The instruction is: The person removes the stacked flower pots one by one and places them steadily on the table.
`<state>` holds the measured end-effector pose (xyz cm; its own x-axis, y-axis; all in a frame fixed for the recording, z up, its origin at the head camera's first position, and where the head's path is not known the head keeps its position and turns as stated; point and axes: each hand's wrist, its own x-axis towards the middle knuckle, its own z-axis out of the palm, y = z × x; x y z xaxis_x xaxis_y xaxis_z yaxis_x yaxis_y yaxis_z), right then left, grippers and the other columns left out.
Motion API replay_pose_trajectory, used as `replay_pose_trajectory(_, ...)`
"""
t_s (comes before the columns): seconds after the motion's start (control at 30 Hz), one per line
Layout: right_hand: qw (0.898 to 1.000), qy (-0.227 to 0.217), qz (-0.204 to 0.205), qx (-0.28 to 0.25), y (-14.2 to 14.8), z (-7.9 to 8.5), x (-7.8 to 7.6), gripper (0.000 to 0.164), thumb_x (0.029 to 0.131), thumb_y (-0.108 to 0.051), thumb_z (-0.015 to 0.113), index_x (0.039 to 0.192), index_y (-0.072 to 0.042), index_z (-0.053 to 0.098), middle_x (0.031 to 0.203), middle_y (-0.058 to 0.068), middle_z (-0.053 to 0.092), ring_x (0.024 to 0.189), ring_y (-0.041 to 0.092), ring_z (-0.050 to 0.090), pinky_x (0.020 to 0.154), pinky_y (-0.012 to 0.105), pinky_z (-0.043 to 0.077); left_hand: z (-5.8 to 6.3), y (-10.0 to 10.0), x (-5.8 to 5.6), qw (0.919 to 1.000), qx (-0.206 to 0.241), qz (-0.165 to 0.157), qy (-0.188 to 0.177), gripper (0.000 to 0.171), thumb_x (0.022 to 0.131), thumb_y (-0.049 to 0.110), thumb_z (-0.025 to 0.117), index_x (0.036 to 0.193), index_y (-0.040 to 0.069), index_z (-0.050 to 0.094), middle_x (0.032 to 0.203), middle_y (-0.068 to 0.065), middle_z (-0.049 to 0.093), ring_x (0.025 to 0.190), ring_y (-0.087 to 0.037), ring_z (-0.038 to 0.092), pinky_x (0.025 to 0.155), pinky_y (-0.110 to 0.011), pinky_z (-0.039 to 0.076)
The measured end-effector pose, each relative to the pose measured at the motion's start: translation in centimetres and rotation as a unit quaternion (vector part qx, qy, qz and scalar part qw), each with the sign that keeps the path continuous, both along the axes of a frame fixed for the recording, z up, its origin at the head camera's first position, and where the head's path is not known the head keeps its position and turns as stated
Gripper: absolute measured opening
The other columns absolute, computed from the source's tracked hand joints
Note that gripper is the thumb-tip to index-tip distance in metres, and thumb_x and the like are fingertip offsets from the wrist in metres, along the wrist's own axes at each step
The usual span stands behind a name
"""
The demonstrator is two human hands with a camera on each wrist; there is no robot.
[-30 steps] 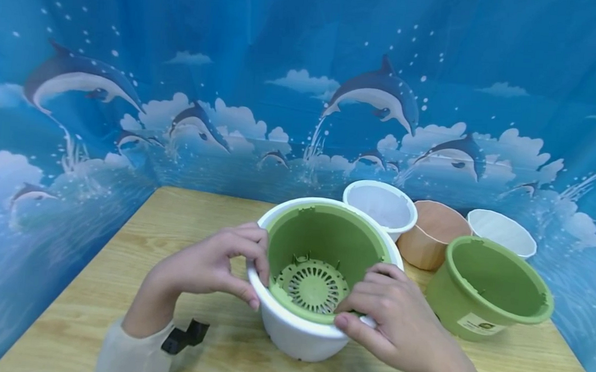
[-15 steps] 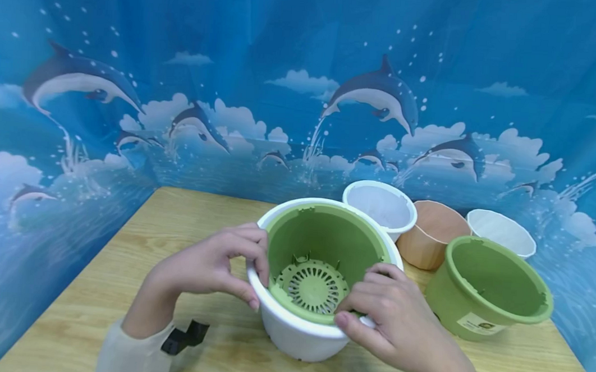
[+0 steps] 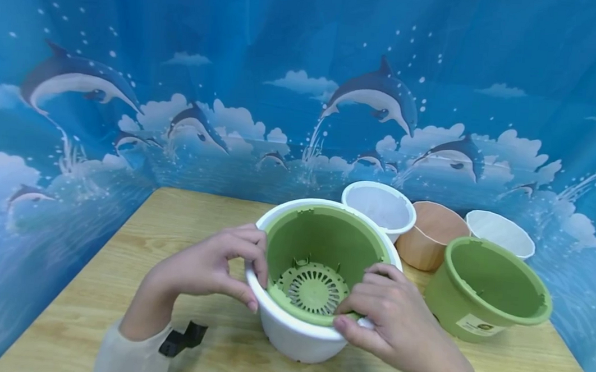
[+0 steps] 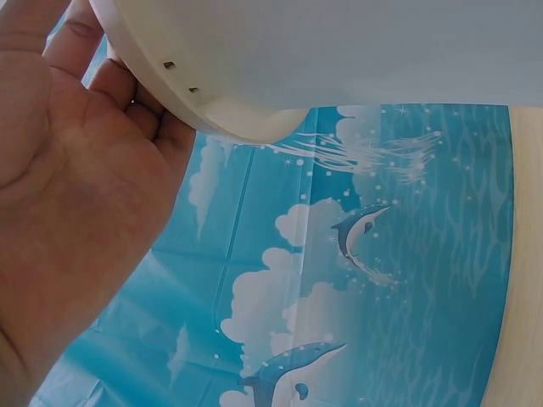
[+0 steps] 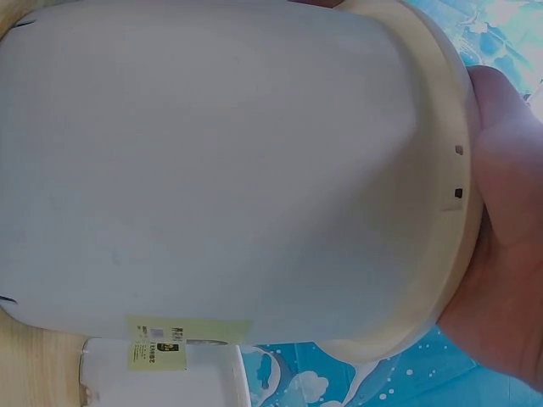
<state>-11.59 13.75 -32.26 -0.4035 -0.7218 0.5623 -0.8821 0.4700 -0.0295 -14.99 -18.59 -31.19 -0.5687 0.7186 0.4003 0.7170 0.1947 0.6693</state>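
Observation:
A white flowerpot (image 3: 300, 345) stands on the table with a green flowerpot (image 3: 326, 235) nested inside it, its slotted bottom grid showing. My left hand (image 3: 223, 261) grips the left side of the white rim, fingers bent over the edge and thumb outside. At the front right, my right hand (image 3: 387, 314) holds both rims, with its fingers curled inside the green one and its thumb at the front. The left wrist view shows the white pot's rim (image 4: 161, 76) against the left fingers (image 4: 110, 80). A yellow-green label (image 5: 157, 343) sticks to the white wall in the right wrist view.
Close to the right hand is a second green pot (image 3: 474, 302) with a label. Behind stand a small white pot (image 3: 401, 234), an orange-brown pot (image 3: 418, 248) and another white pot (image 3: 500, 230). The wooden table (image 3: 190, 214) meets a blue dolphin backdrop (image 3: 285, 50).
Both hands keep their hold on the nested pots, and the pots stay where they were. The whole view has shifted only very slightly.

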Motion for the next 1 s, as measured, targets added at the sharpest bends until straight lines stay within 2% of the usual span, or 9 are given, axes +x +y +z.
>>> replay_pose_trajectory(0.2,1.0,-0.003,0.002,-0.008,-0.03,0.04,-0.01,0.026,0.099,-0.049,0.055,0.085,-0.033,0.069,0.08,-0.025,0.062,0.08,0.0,0.057,0.095,0.036,0.038,0.04,-0.01,-0.01,1.0,-0.002,0.001,-0.002,0.031,0.066,0.022,0.091,0.087,0.03,0.07,0.089,0.014,0.058,0.092,-0.013,0.049,0.091,-0.036,0.041)
replay_pose_trajectory(0.73,0.999,-0.023,0.011,-0.031,-0.11,0.29,0.1,0.022,0.095,-0.051,0.062,0.086,-0.032,0.069,0.081,-0.026,0.063,0.081,-0.002,0.057,0.098,0.036,0.038,0.05,-0.08,0.05,0.9999,-0.001,0.003,-0.012,0.031,0.067,0.019,0.091,0.086,0.029,0.068,0.089,0.012,0.058,0.092,-0.013,0.049,0.091,-0.037,0.041)
replay_pose_trajectory(1.0,0.998,-0.013,0.035,-0.054,-0.21,0.27,0.06,0.022,0.095,-0.049,0.062,0.088,-0.03,0.07,0.081,-0.024,0.063,0.079,-0.001,0.056,0.097,0.035,0.038,-0.03,-0.1,0.06,1.0,0.0,0.002,-0.006,0.03,0.067,0.021,0.091,0.084,0.028,0.067,0.088,0.013,0.057,0.091,-0.013,0.048,0.089,-0.036,0.041)
